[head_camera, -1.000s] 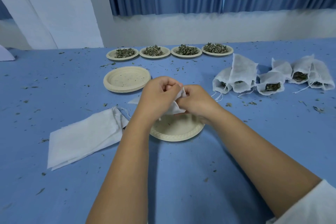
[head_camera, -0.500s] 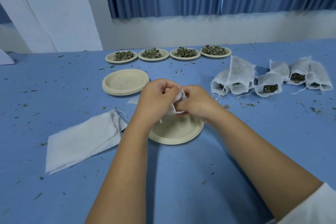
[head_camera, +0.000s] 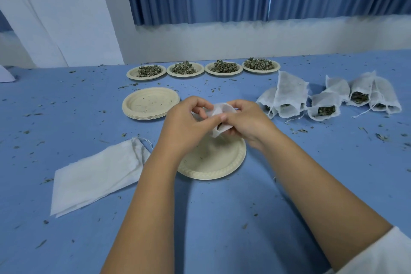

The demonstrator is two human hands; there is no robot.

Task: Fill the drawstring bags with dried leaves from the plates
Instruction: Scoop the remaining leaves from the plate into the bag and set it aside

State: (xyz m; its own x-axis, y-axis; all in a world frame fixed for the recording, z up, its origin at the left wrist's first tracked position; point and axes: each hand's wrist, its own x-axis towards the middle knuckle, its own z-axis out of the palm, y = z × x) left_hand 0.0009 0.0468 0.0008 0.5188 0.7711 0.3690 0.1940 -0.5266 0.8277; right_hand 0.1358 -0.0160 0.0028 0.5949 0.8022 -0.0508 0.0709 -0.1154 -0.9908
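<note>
Pinched between the curled fingers of left hand point(head_camera: 186, 127) and right hand point(head_camera: 246, 122): a small white bag point(head_camera: 220, 110), thin and crumpled. Dark leaves point(head_camera: 219, 127) glimpsed at its lower opening, under the fingertips. Just below the fingers, apart from them, a plate point(head_camera: 213, 162).

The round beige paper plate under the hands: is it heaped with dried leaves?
No, the round beige paper plate is almost bare, with no heap on it.

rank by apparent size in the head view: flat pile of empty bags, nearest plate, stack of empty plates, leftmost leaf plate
1. flat pile of empty bags
2. nearest plate, partly hidden
3. stack of empty plates
4. leftmost leaf plate
The plates' order may be only camera nearness.
</note>
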